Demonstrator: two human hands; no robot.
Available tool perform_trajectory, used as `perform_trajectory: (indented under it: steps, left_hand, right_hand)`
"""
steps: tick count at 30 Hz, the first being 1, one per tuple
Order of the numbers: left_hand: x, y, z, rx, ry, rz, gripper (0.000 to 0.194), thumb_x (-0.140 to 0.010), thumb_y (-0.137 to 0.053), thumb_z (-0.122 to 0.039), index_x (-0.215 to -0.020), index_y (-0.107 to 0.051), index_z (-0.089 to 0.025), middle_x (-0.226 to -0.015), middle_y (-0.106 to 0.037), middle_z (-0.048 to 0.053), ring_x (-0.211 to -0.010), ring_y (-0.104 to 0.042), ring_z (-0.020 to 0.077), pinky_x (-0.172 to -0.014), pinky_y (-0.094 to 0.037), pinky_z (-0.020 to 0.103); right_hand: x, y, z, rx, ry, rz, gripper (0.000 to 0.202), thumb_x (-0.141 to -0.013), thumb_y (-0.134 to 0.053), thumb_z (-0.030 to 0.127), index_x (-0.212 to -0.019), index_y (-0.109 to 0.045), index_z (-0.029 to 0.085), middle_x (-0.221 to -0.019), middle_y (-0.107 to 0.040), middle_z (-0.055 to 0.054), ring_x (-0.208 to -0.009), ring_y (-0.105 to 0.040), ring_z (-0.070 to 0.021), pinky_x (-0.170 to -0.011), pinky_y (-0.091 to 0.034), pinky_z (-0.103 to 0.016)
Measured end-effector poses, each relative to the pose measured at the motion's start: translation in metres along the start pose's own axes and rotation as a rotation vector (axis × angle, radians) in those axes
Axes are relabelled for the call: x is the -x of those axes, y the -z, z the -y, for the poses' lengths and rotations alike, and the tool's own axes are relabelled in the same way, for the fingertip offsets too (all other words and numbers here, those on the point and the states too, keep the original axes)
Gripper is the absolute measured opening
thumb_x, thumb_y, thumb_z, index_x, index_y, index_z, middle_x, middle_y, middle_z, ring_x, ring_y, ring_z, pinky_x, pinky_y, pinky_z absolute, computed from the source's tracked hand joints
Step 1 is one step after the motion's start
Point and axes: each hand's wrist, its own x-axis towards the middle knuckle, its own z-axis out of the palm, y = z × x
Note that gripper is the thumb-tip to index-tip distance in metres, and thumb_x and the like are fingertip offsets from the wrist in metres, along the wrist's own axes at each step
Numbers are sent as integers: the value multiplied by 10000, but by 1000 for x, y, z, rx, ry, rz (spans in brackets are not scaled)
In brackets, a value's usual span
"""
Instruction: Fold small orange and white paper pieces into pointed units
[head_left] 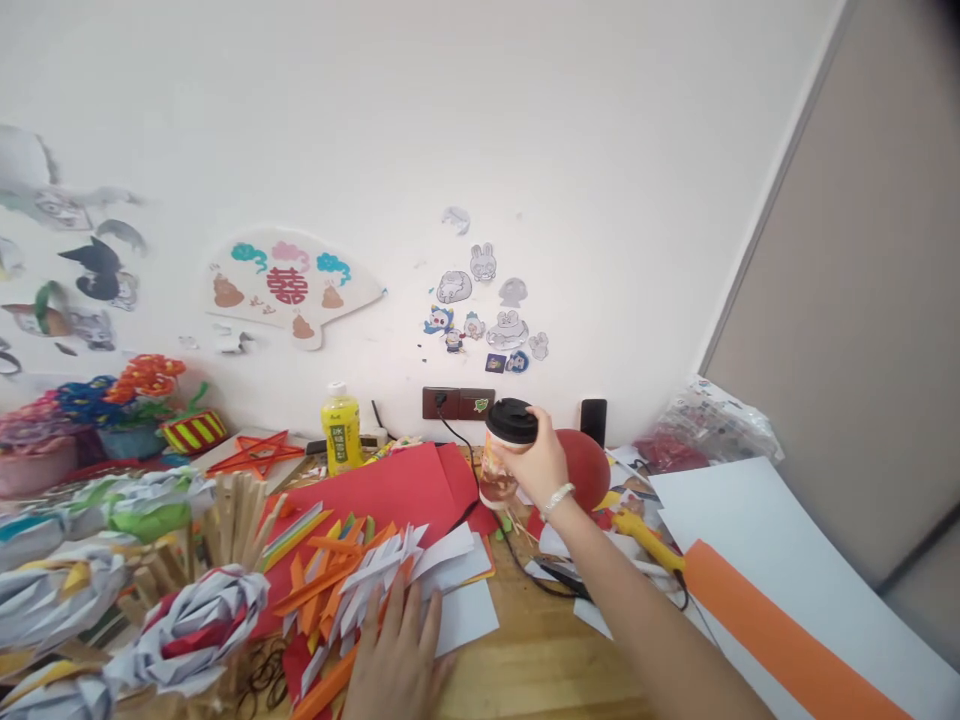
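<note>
My right hand reaches over the table and is wrapped round a takeaway coffee cup with a patterned side. A black lid covers the cup, which stands upright. Its base is close to the table, but whether it touches cannot be told. My left hand lies flat with fingers spread, on or beside a pile of folded white paper strips and orange paper strips. White paper sheets lie just right of its fingertips. Behind the cup sits a round red object.
A yellow drink bottle stands by the wall. Red paper covers the middle back. To the right are a yellow-handled tool with a cord, an orange sheet and large white sheets. Folded paper pieces crowd the left.
</note>
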Motion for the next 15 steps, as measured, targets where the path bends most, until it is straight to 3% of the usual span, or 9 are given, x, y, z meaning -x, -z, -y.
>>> perform_trajectory:
  steps: [4, 7, 11, 13, 15]
  left_hand:
    - [2, -7, 3, -19, -10, 47, 441, -797, -511, -536, -963, -697, -173, -1109, -639, 153, -1172, -465, 350, -1045, -170, 546]
    - [3, -7, 3, -35, -26, 95, 398, -802, -528, -499, -950, -696, -170, -1115, -637, 151, -1193, -447, 351, -1046, -168, 550]
    - [3, -2, 0, -39, -33, 119, 343, -789, -569, -457, -919, -697, -167, -1123, -634, 148, -1201, -442, 344, -1053, -166, 538]
    - [2, -1, 0, -40, -25, 121, 344, -770, -591, -462, -905, -697, -165, -1118, -637, 148, -1197, -446, 347, -1052, -171, 541]
    - [2, 0, -1, -35, -22, 121, 348, -761, -595, -473, -898, -695, -168, -1122, -635, 143, -1203, -441, 349, -1050, -181, 545]
  right_hand:
    - [-24, -46, -19, 100, -68, -33, 660, -648, -697, 341, -1219, -426, 151, -1072, -579, -148, -966, -593, -286, -808, -483, -386]
    - [-29, -63, -36, 107, -90, -10, 648, -656, -688, 298, -1225, -424, 136, -1050, -572, -152, -976, -582, -298, -831, -468, -406]
    - [-36, -60, -33, 75, -74, 53, 658, -640, -688, 212, -1237, -415, 159, -1128, -540, -133, -1054, -545, -277, -894, -443, -393]
    - [-35, -48, -19, 58, -41, 70, 651, -634, -694, 184, -1230, -436, 133, -1212, -483, -173, -1139, -477, -314, -954, -387, -448]
    - [-26, -30, 1, 25, 32, 84, 499, -719, -643, 239, -1184, -498, 129, -1296, -413, -176, -1229, -377, -323, -1013, -314, -477]
